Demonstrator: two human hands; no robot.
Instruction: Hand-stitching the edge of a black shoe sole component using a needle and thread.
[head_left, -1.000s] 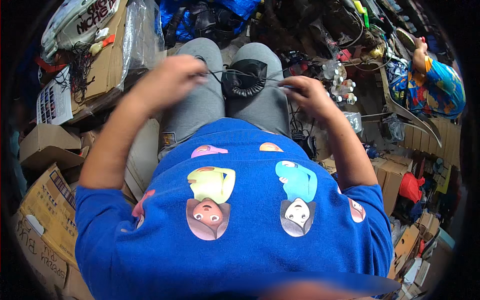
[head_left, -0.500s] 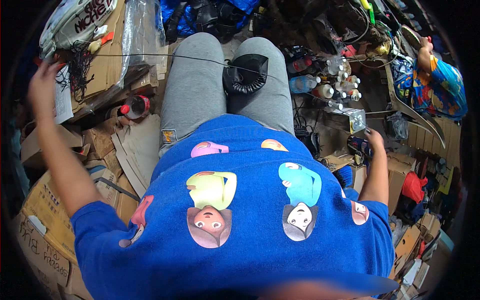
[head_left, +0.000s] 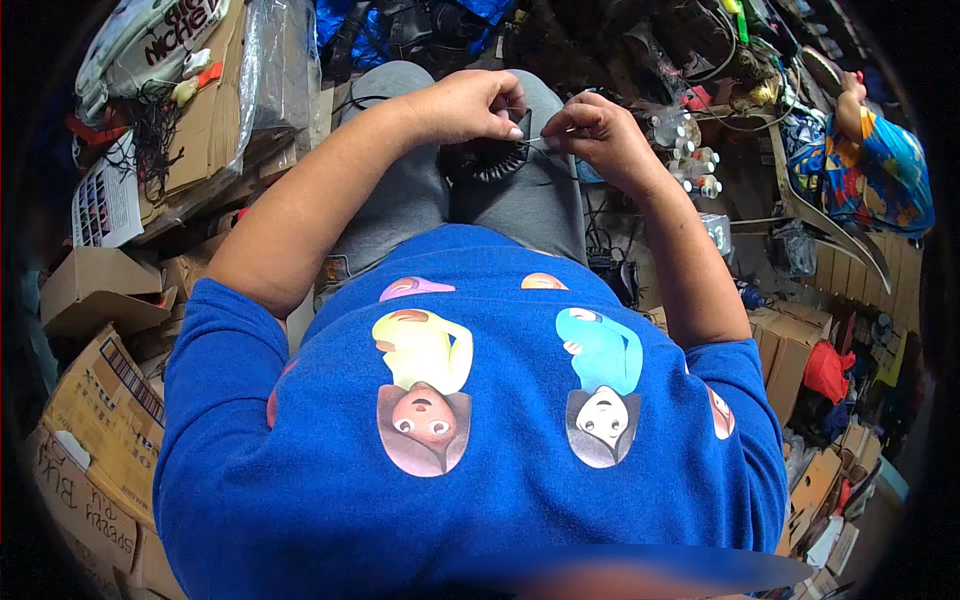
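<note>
both hands pinched shut on a thin wire (head_left: 535,143): left hand (head_left: 480,103), right hand (head_left: 597,128), almost touching above the black round part (head_left: 488,160) on the lap; wire's barely visible, fingers hide its ends

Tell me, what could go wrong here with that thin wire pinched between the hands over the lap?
1. The thin wire is pinched only by the fingertips of the left hand and right hand, so it might slip free.
2. The black ribbed round part rests loosely on the lap between the knees and could slide off into the clutter below.
3. The small white bottles stand close to the right hand; a wide elbow move might topple them.
</note>
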